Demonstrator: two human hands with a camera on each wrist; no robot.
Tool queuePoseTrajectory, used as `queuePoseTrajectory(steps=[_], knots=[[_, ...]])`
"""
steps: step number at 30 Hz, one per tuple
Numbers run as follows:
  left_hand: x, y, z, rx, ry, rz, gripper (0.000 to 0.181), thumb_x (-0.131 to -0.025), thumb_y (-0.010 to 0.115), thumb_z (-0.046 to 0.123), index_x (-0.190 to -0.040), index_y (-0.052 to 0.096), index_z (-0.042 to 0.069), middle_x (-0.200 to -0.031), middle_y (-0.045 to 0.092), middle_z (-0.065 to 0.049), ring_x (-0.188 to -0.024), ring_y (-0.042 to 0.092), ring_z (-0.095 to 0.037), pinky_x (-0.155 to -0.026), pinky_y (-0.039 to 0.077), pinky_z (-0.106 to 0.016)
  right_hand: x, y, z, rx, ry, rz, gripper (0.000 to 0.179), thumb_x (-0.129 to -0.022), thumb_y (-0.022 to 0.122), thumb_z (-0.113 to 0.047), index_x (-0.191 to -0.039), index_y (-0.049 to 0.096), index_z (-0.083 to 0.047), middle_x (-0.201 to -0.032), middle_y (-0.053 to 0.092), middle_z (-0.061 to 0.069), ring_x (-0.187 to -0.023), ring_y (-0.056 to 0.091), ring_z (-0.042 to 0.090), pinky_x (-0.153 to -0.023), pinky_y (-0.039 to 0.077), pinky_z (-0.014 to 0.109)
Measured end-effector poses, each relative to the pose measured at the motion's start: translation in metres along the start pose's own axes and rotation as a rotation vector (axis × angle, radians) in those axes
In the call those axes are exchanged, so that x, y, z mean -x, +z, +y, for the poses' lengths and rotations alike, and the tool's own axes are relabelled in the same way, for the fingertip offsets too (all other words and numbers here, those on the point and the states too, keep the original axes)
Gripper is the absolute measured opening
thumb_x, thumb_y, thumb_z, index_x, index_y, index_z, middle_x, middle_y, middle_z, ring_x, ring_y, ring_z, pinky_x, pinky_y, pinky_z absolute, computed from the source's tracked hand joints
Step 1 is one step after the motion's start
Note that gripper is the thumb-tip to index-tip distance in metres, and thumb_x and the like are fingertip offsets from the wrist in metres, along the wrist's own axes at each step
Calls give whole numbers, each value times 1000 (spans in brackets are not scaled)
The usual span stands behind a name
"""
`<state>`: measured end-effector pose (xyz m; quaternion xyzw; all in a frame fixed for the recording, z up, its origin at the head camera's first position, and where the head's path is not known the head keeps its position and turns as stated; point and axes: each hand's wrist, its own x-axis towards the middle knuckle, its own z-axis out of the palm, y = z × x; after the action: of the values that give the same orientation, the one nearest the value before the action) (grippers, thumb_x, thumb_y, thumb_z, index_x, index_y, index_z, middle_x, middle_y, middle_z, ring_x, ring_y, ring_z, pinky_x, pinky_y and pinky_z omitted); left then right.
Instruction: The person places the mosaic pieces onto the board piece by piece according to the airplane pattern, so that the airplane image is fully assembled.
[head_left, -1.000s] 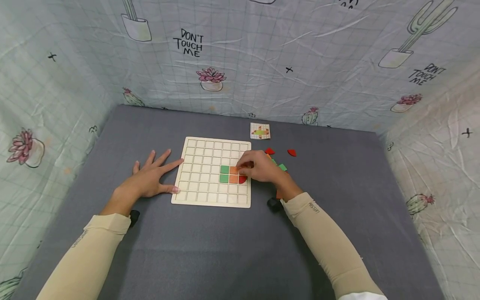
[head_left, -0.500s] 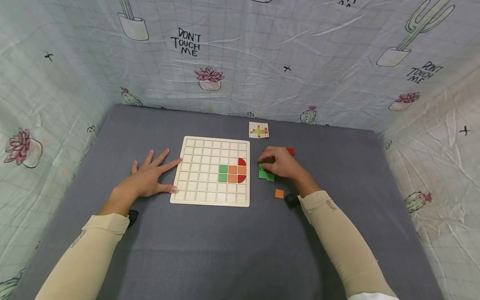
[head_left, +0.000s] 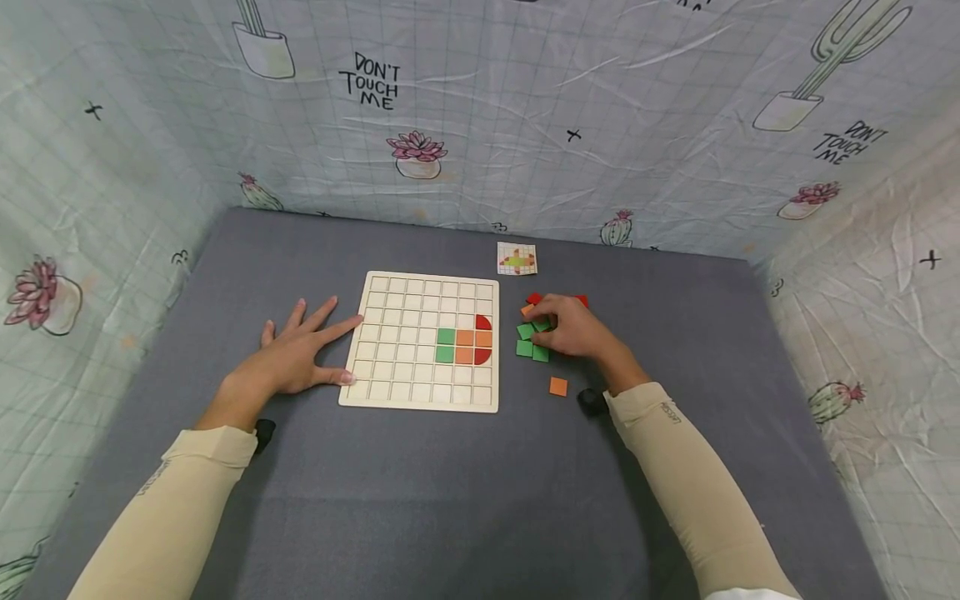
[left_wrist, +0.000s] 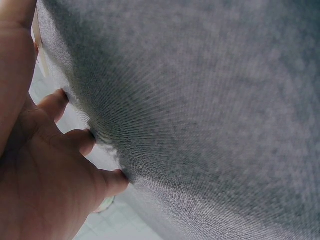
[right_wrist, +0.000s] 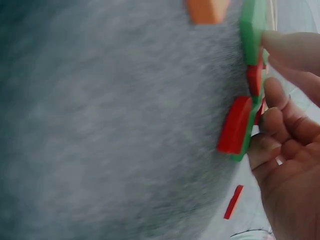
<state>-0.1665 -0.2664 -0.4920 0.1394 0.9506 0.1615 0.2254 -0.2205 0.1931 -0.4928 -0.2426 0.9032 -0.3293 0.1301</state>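
My left hand [head_left: 292,354] lies with fingers spread; its thumb and index finger touch the left edge of a pale wooden grid board [head_left: 390,350], and the other fingertips [left_wrist: 115,181] press the grey cloth. On the board's right side sit two green square tiles [head_left: 446,336], several orange square tiles [head_left: 465,338] and two red rounded tiles [head_left: 483,322]. Right of the board, my right hand [head_left: 573,327] is over a small cluster of loose green tiles [head_left: 525,348], thumb and index finger apart. In the right wrist view, its thumb meets a green tile [right_wrist: 253,30]; red tiles [right_wrist: 235,125] lie by the bent fingers.
A small pattern card [head_left: 517,258] lies behind the board. One orange tile [head_left: 558,387] rests apart, near the right wrist. Red tiles [head_left: 533,297] show beyond the right hand. A printed cloth wall [head_left: 480,125] rises behind the grey table [head_left: 420,500].
My right hand has left the board's right side, where a red tile now sits above the orange ones, and moved right to the loose tiles. My left hand stays at the board's edge.
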Motion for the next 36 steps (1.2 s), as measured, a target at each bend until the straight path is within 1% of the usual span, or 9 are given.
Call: queuePoseTrajectory(steps=[2, 7, 13, 16, 21, 24, 26, 32, 36], knots=[[0, 0, 0, 2, 1, 0, 103, -85, 71, 70, -168, 19, 38, -178, -6, -11, -158, -13, -56, -112, -3, -87, -2, 0, -1, 7, 13, -11, 33, -90, 77, -5, -122, 75, 2, -111, 70, 18, -81, 51, 19, -72, 44, 31], [1, -1, 1, 0, -1, 0, 103, -84, 70, 71, -167, 19, 39, -178, -6, -11, -158, -13, -56, -112, -3, -87, -4, -2, -4, 6, 55, -21, 31, -88, 74, -4, -119, 76, 0, -109, 68, 17, -85, 54, 21, -74, 45, 32], [0, -2, 1, -15, -5, -1, 104, -84, 69, 72, -168, 17, 40, -178, -6, -11, -158, -12, -56, -112, -2, -87, -8, -1, -6, 43, 104, -28, 30, -88, 80, -10, -117, 76, -2, -111, 67, 15, -95, 59, 25, -81, 49, 35], [1, -3, 1, -13, -1, -3, 103, -84, 70, 72, -168, 17, 40, -178, -6, -11, -158, -12, -56, -112, -2, -87, -8, -1, -6, 69, 78, -29, 26, -87, 82, -10, -112, 77, -3, -109, 68, 14, -93, 58, 25, -79, 49, 35], [1, -4, 1, -12, -3, -9, 103, -85, 70, 71, -168, 18, 38, -178, -6, -12, -158, -12, -56, -112, -2, -87, -9, -1, -4, 160, -41, -45, 18, -88, 83, -13, -104, 79, -4, -103, 67, 9, -87, 59, 20, -78, 52, 35], [0, -4, 2, -14, -11, -11, 103, -85, 71, 70, -168, 19, 38, -178, -5, -12, -159, -12, -56, -113, -2, -87, -8, -2, -4, 200, -79, -39, 17, -88, 82, -14, -102, 79, -5, -101, 66, 8, -85, 60, 19, -78, 53, 37], [0, -5, 3, -16, -10, -9, 102, -85, 71, 69, -168, 19, 37, -178, -5, -12, -159, -11, -56, -113, -2, -87, -8, -2, -5, 210, -88, -28, 17, -89, 82, -15, -102, 79, -4, -102, 67, 8, -86, 60, 21, -79, 54, 39], [2, -6, 6, -9, -5, -12, 102, -86, 73, 66, -168, 20, 36, -178, -5, -13, -158, -11, -57, -112, 0, -87, -8, -1, -14, 194, -82, 0, 28, -90, 80, -16, -112, 77, 0, -111, 74, 14, -97, 67, 27, -89, 58, 45], [1, -5, 6, -10, -8, -20, 101, -86, 72, 66, -168, 20, 37, -178, -5, -13, -158, -11, -57, -112, 0, -87, -6, -1, -21, 174, -85, -1, 26, -90, 80, -15, -110, 77, 1, -104, 75, 14, -91, 69, 26, -84, 59, 43]])
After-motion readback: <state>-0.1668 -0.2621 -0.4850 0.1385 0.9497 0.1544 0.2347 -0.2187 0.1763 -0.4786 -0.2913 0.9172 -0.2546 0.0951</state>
